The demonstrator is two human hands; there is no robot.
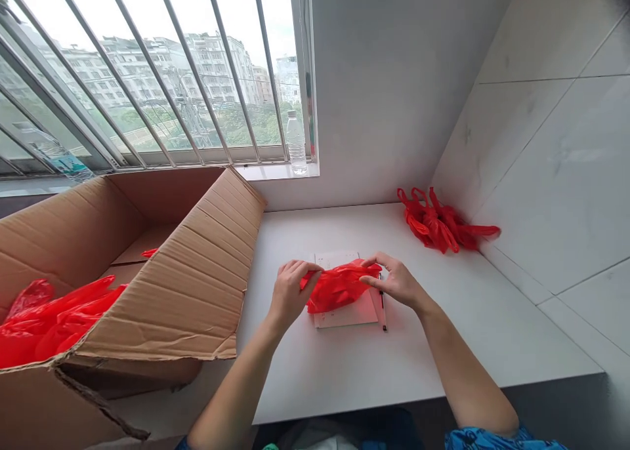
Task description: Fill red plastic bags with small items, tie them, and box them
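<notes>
A crumpled red plastic bag (pixel 339 286) is stretched between both hands, just above a white notebook (pixel 347 315) lying on the white table (pixel 344 371). My left hand (pixel 290 292) has its fingers curled round the bag's left end. My right hand (pixel 394 281) pinches the bag's right end between thumb and fingers. A dark pen (pixel 382 309) lies along the notebook's right edge, partly under my right hand.
A large open cardboard box (pixel 172 292) stands at the left with more red bags (pixel 49 319) inside. A heap of knotted red bags (pixel 440 225) lies at the back right against the tiled wall. A water bottle (pixel 296 142) stands on the barred window's sill.
</notes>
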